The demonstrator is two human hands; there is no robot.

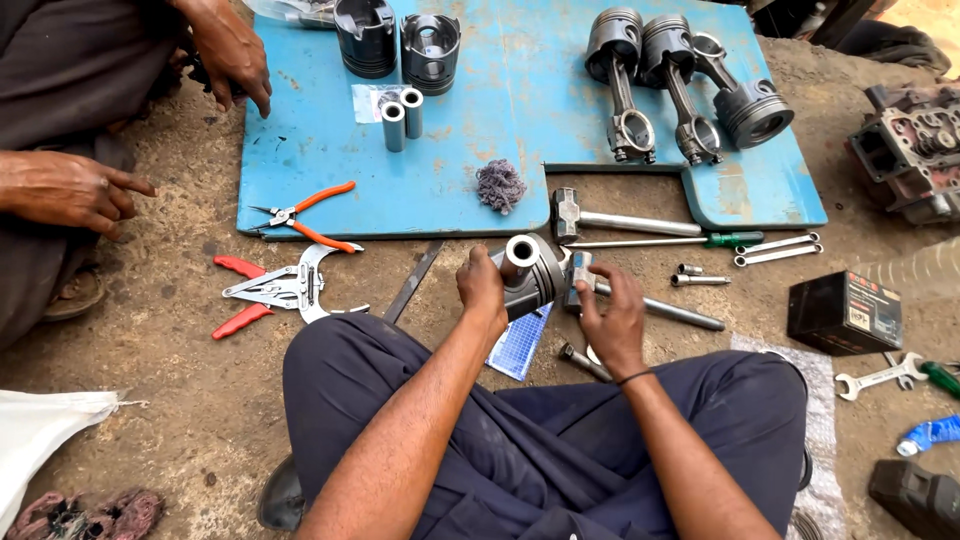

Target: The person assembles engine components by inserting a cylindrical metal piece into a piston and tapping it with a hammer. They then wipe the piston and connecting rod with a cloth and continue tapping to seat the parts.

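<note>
I sit on the ground with my knees apart. My left hand [482,288] grips a dark engine piston [537,281] from the left, holding it above the dirt. A shiny steel pin [520,254] sticks up out of the piston's side. My right hand [612,315] rests just right of the piston, fingers curled on a grey metal part beside it; what it grips is partly hidden. A blue squared sheet [520,345] lies under the piston.
A blue metal sheet [330,170] ahead carries two pistons [398,40], two steel pins [402,117], three pistons with rods [680,85], orange pliers [308,217] and a rag [499,185]. Hammer [610,220], spanners [778,249], red ring pliers [268,290] and a black box [845,312] lie around. Another person's hands [70,190] are at left.
</note>
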